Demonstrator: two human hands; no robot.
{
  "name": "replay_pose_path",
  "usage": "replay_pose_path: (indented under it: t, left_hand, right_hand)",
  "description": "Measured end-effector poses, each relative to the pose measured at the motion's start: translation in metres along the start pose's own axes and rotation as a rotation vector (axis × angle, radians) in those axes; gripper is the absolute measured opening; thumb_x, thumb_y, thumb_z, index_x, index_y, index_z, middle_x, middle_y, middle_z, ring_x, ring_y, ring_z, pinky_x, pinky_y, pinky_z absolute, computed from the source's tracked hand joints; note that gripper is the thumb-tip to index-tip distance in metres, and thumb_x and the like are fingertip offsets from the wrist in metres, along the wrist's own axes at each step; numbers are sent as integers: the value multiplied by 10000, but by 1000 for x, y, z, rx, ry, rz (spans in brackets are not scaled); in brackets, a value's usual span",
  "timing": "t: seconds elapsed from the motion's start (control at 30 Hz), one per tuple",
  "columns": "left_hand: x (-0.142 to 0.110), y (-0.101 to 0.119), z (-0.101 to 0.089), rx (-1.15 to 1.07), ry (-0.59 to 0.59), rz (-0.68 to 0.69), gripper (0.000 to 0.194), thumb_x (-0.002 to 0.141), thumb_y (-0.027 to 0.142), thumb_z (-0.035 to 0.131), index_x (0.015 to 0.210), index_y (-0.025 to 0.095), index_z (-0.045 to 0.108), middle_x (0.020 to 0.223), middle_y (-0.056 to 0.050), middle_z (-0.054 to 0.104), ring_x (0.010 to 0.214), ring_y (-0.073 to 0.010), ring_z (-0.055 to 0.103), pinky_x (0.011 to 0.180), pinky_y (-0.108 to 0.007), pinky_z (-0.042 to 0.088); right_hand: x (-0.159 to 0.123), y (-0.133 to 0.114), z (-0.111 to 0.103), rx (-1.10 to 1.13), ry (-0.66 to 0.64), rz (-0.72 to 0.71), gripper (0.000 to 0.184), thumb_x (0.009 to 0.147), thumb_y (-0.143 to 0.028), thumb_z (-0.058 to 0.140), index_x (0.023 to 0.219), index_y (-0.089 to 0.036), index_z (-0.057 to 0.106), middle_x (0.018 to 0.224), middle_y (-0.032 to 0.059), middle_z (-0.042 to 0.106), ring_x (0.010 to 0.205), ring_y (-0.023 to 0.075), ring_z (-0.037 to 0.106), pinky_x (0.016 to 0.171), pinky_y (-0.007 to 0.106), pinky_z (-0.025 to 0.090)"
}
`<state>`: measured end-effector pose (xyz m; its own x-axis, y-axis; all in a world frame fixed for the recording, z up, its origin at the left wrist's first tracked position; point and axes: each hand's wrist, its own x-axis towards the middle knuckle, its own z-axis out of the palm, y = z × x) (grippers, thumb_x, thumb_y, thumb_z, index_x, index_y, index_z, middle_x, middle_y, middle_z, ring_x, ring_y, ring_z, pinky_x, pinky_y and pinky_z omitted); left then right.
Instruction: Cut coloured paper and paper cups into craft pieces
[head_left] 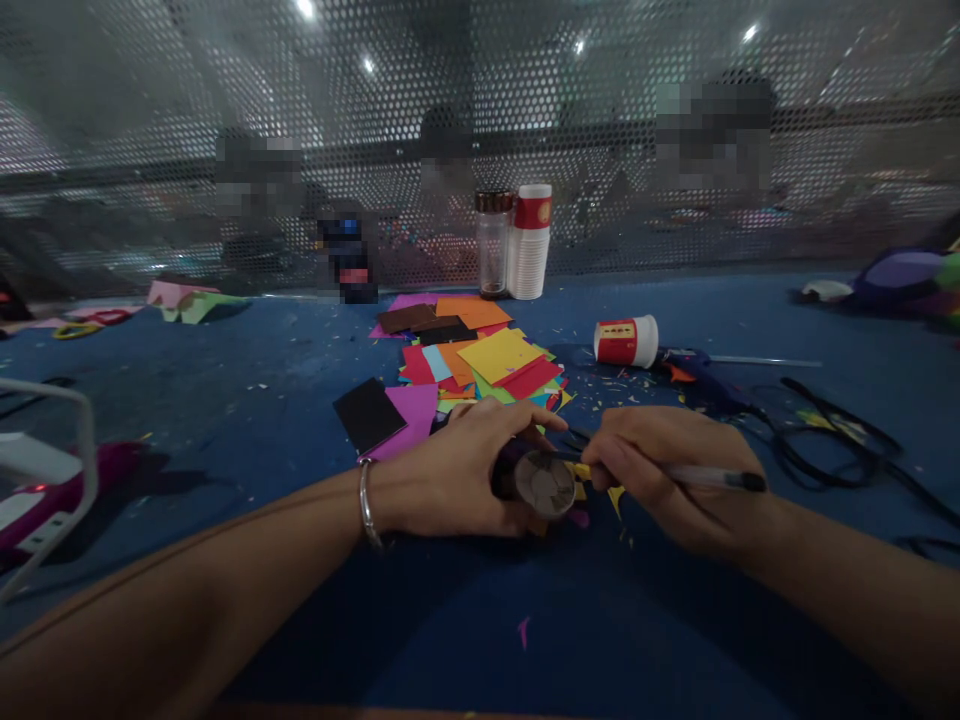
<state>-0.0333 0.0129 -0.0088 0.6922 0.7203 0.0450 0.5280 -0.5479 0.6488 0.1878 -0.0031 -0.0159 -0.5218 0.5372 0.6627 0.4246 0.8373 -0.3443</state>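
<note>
My left hand (pixel 465 465) is wrapped round a dark cylinder-like object (pixel 541 483) whose round grey-brown end faces me. A silver bangle sits on that wrist. My right hand (pixel 664 465) grips a pen (pixel 712 478), its dark cap end sticking out to the right and its tip pointing at the round end of the object. Both hands rest low over the blue table (pixel 225 400). Just behind them lies a loose heap of coloured paper squares (pixel 480 365), with a black square (pixel 369 413) and a purple one at its left.
A paper cup (pixel 626 341) lies on its side behind my right hand. A stack of cups (pixel 529 243) and a glass jar (pixel 493 245) stand at the perforated screen. Black cables (pixel 832 430) run at the right. A white-and-pink device (pixel 45 470) sits at the left. Paper scraps litter the table.
</note>
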Motion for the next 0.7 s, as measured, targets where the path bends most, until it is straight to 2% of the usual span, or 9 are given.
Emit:
replay_pose_path:
  t: [0.17, 0.3, 0.43, 0.57, 0.7]
  left_hand:
    - [-2, -1, -2, 8, -32, 5, 741, 711, 375, 766, 1376, 264, 458, 1277, -81, 594, 1160, -303, 533, 1004, -490, 405]
    - [-3, 1, -2, 17, 9, -9, 817, 665, 362, 788, 1390, 260, 427, 1330, -90, 537, 1206, -315, 494, 1019, -494, 393]
    - [-2, 2, 0, 31, 15, -26, 851, 648, 487, 803, 1382, 261, 438, 1241, -77, 567, 1136, -307, 511, 999, -495, 386]
    - [-1, 2, 3, 47, 5, -31, 829, 653, 495, 798, 1375, 274, 454, 1134, -58, 599, 1057, -287, 515, 956, -477, 387]
    - [0, 0, 3, 44, 0, -38, 827, 660, 511, 791, 1378, 267, 461, 1126, -62, 602, 1036, -281, 515, 939, -457, 385]
  right_hand:
    - [-3, 1, -6, -11, 19, 32, 272, 971, -189, 439, 741, -208, 583, 603, -11, 599, 528, 110, 546, 545, 239, 422]
    - [-1, -1, -9, -16, 25, 26, 267, 967, -190, 441, 733, -214, 566, 574, -17, 577, 505, 116, 531, 527, 255, 418]
    - [0, -1, -8, -16, 4, -2, 311, 973, -196, 430, 683, -206, 542, 541, -28, 527, 469, 99, 474, 490, 257, 365]
    - [-1, 1, -4, 13, -29, -7, 317, 967, -186, 436, 661, -208, 519, 533, -33, 528, 464, 92, 473, 486, 246, 357]
    - [2, -1, -4, 5, -61, -30, 306, 954, -176, 445, 656, -208, 505, 539, -31, 548, 463, 86, 475, 484, 233, 351]
